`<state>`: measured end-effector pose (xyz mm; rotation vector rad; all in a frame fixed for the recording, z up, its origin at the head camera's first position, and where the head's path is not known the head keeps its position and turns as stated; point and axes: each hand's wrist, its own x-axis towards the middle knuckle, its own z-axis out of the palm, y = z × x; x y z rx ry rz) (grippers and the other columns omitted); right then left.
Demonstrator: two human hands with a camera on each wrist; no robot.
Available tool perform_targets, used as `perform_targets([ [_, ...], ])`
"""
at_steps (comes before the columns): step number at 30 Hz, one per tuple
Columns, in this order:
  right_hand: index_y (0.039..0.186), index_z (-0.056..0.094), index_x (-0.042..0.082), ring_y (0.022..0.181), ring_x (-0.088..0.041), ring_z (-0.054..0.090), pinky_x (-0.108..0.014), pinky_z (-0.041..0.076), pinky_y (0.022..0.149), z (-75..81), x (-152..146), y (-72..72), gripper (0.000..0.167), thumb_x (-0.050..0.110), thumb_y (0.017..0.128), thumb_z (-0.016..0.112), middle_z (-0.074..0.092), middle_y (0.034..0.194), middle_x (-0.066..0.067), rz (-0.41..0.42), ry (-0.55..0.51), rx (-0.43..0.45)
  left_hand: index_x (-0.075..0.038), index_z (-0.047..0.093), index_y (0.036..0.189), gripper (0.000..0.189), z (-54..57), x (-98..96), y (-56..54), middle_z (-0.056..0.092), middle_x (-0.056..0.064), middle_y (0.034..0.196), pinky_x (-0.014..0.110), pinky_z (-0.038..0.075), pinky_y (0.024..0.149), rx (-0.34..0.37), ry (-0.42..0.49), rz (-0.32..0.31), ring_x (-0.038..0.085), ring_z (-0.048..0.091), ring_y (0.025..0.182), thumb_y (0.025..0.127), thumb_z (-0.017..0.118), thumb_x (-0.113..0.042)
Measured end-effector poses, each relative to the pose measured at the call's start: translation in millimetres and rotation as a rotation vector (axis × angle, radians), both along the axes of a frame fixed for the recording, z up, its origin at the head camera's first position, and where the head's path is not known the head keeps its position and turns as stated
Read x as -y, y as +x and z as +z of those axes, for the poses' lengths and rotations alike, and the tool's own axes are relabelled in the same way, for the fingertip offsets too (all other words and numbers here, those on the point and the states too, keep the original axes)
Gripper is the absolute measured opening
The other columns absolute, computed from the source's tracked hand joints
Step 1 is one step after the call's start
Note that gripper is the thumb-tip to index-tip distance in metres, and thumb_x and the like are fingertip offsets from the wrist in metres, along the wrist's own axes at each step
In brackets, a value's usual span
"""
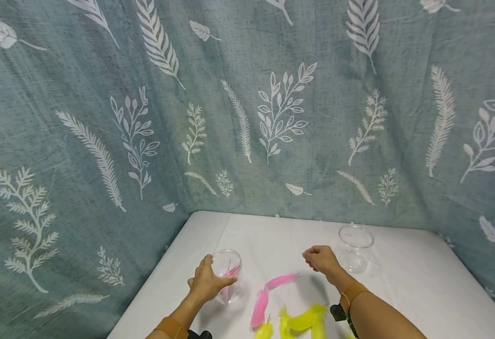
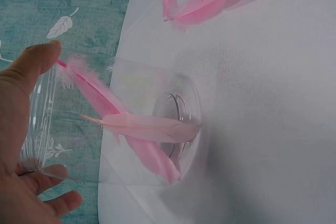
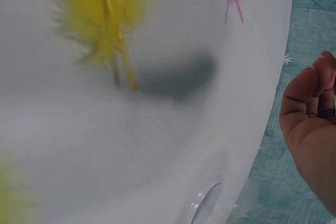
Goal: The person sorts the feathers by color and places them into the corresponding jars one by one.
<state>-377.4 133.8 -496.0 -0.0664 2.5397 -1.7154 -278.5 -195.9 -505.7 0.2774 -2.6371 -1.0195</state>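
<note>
My left hand [image 1: 208, 281] grips a clear jar [image 1: 233, 295] at its rim, thumb on one side and fingers on the other. Inside the jar lie a deep pink feather [image 2: 97, 93] and a paler pink feather [image 2: 147, 128], crossing each other. Over the table's right half hovers my right hand [image 1: 324, 261], its fingers loosely bent with nothing seen in them. On the cloth between the hands are two more pink feathers, one lengthwise [image 1: 260, 308] and one slanting [image 1: 281, 281]. Several yellow feathers [image 1: 304, 321] lie nearer to me.
A second clear jar [image 1: 353, 261] stands at the back right, just beyond my right hand. White cloth covers the table [image 1: 268, 235]. Blue-green curtains [image 1: 230, 141] with white leaf prints hang behind it and at both sides.
</note>
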Motion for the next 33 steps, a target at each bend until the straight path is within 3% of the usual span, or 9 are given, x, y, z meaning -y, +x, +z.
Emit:
perform_targets([
  [14,0.089,0.065,-0.003,0.064,-0.019,0.053,-0.033,0.046,0.059,-20.8,-1,-5.0,0.014,0.011,0.092,0.063,0.062,0.077,-0.013,0.001,0.082,0.028,0.003,0.041,0.137,0.108,1.8,-0.1,-4.3,0.052,0.023,0.129,0.060,0.030,0.080,-0.010,0.006,-0.002,0.040,0.051,0.115,0.056,0.091,-0.048],
  [21,0.083,0.064,0.002,0.061,-0.016,0.051,-0.028,0.043,0.055,-36.8,3,-4.6,0.010,0.010,0.088,0.067,0.058,0.068,-0.005,0.034,0.211,0.018,0.004,0.040,0.136,0.107,-0.5,0.0,-1.1,0.052,0.023,0.129,0.061,0.029,0.078,-0.013,0.015,-0.015,0.041,0.051,0.115,0.057,0.092,-0.045],
  [25,0.089,0.065,0.003,0.062,-0.017,0.052,-0.029,0.044,0.056,-41.3,5,-2.7,0.009,0.010,0.085,0.069,0.059,0.069,-0.004,0.074,0.300,-0.008,0.004,0.041,0.136,0.107,-2.8,0.6,-0.7,0.052,0.023,0.128,0.060,0.029,0.078,-0.018,0.013,-0.015,0.041,0.051,0.114,0.056,0.092,-0.046],
  [30,0.102,0.065,0.005,0.058,-0.018,0.052,-0.031,0.044,0.054,-48.5,6,-2.3,0.019,0.008,0.084,0.070,0.056,0.069,-0.004,0.150,0.420,-0.076,0.003,0.041,0.136,0.108,-2.8,1.9,-1.4,0.053,0.022,0.128,0.060,0.029,0.078,-0.016,0.006,-0.008,0.041,0.051,0.114,0.055,0.092,-0.047],
  [33,0.104,0.065,0.007,0.053,-0.017,0.051,-0.030,0.043,0.051,-54.6,7,-2.9,0.022,0.007,0.083,0.071,0.055,0.067,-0.004,0.162,0.447,-0.087,0.003,0.041,0.136,0.106,-2.0,2.2,-0.8,0.053,0.022,0.127,0.060,0.029,0.077,-0.009,0.002,-0.003,0.041,0.051,0.113,0.056,0.092,-0.046],
])
